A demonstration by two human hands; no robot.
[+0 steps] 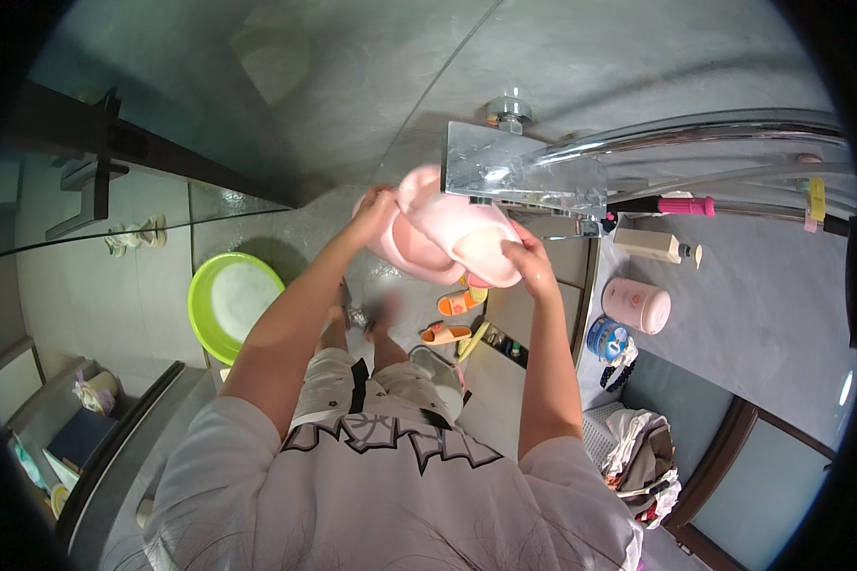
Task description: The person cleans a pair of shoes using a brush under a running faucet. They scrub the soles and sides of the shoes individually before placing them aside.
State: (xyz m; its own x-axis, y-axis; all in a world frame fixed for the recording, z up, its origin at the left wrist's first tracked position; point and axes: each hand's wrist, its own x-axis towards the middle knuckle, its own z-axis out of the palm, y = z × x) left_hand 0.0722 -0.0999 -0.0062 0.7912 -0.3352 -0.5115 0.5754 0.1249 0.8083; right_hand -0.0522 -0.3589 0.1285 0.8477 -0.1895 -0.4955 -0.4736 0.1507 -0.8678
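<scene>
Two pink slide slippers are held up in front of me, overlapping. My left hand (376, 214) grips the lower pink slipper (418, 250) at its left end. On the right, my right hand (532, 263) has its thumb on the footbed of the upper pink slipper (446, 223), with the fingers curled around its outer edge. The two slippers touch each other. A marbled box-shaped shower fixture (521, 160) covers part of the upper slipper's far edge; I cannot tell whether they touch.
A lime-green basin (198, 307) with whitish, sudsy contents stands on the floor at left. Small orange slippers (445, 333) lie below my hands. Bottles and a pink canister (635, 305) line the right ledge. A glass door with a dark handle (86, 193) is at left.
</scene>
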